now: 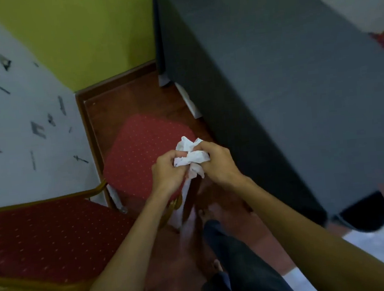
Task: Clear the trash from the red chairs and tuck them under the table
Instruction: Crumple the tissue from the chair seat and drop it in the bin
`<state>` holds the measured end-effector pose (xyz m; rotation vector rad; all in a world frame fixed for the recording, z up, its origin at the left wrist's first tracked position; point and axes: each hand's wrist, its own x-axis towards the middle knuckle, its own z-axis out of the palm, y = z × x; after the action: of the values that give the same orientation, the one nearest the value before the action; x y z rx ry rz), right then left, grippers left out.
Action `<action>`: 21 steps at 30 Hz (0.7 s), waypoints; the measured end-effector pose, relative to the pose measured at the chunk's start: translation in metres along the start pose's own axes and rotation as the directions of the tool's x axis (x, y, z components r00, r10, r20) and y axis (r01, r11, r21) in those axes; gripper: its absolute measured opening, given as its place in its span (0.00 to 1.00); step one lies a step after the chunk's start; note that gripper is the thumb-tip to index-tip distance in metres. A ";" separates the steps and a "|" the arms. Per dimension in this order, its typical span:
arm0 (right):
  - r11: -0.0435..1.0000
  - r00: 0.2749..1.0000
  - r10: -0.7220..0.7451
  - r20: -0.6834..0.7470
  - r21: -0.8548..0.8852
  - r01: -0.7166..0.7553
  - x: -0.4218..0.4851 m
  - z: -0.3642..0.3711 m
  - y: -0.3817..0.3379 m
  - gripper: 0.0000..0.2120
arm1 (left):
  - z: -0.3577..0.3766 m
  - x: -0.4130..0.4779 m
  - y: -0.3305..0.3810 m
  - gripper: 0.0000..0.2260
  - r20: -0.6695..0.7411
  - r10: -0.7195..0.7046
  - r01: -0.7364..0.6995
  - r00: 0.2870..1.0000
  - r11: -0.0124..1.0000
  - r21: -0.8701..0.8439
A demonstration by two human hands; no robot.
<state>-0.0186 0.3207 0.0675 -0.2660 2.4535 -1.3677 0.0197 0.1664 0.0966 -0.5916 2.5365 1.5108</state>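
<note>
While no writing is readable anywhere, a dark grey table (275,90) fills the right above a red-brown floor (134,97) and green wall (77,34). Two red chairs (140,150) stand left of it. Left hand (165,171) and right hand (218,164) both clench crumpled white tissue (191,157) above the farther seat.

Both hands – left hand (165,171), right hand (218,162) – clutch crumpled white tissue (191,157) between fingers; red chair seat (137,150) beneath fingers, grey table (275,90) beside right fingers.
</note>
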 end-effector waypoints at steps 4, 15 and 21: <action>1.000 0.988 0.014 -0.152 0.006 -0.014 -0.075 -0.048 -0.006 0.12 | 0.022 -0.056 0.043 0.05 0.101 0.106 -0.107 0.989 0.994 0.001; 0.974 0.820 0.223 -0.528 0.086 -0.209 -0.228 -0.158 0.041 0.09 | 0.149 -0.133 0.127 0.12 0.477 0.284 -0.363 0.832 0.928 0.080; 0.944 0.683 0.324 -0.654 0.171 -0.283 -0.293 -0.211 0.086 0.09 | 0.239 -0.167 0.160 0.11 0.638 0.287 -0.419 0.714 0.906 0.061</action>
<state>0.1771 0.6241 0.1521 0.7775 2.8104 -1.5606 0.0888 0.4854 0.1613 0.4081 2.2791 1.2265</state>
